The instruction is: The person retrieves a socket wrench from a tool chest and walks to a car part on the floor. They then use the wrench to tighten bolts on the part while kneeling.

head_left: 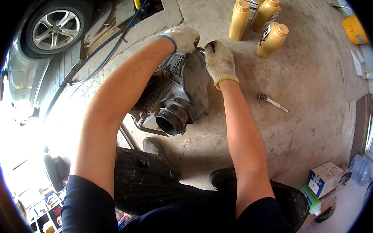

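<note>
A black plastic air filter housing (194,85) stands on the concrete floor in front of my feet. Its round, ribbed intake duct (169,120) points toward me. Both hands wear off-white knit gloves and meet at the far end of the housing. My left hand (182,39), in a blue-cuffed glove, is closed at the upper edge with its fingertips partly hidden. My right hand (220,63), in a yellow-cuffed glove, is closed just beside it. A small shiny metal piece (202,52) shows between the two hands; its kind is too small to tell.
A ratchet wrench (273,102) lies on the floor to the right. Several gold oil bottles (239,21) stand beyond my right hand. A car wheel (56,29) and a blue hose (110,52) are at the far left. A cardboard box (326,179) and green bottle (311,200) sit at the near right.
</note>
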Demonstrator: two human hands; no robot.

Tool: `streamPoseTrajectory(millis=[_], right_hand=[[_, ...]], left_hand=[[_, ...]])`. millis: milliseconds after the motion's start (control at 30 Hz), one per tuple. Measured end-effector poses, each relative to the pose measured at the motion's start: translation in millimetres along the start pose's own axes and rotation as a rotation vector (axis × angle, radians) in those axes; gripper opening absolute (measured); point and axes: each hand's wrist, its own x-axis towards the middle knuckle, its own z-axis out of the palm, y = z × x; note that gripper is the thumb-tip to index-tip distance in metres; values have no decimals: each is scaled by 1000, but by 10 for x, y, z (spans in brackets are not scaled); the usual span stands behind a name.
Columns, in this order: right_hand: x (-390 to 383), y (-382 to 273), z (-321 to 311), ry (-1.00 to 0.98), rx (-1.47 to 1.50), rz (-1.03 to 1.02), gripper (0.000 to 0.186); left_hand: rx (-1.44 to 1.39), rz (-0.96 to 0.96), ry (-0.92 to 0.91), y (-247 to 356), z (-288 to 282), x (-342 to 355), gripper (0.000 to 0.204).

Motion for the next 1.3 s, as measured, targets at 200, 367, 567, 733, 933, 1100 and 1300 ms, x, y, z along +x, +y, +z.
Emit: streamPoseTrajectory(millis=[200,367,567,733,933,1100,1300], right_hand=[[89,46,-222,140,233,-88,20],[190,84,-330,-20,971,259,25],[284,92,-24,-12,955,269,24],[257,-50,127,-235,199,255,54],[189,21,51,-254,75,195,56],[92,259,204,-219,364,279,58],[61,320,323,-149,357,262,55]], left_hand=[[-3,43,82,-2,27,-84,30],[-27,38,146,8,46,-152,29],[-147,11,130,23,36,-191,34],[-328,-70,-80,123,12,-373,62],[-296,-66,-27,150,31,-678,86],[-402,-136,-6,-42,300,-749,91],[-374,-128,7,-155,395,-727,89]])
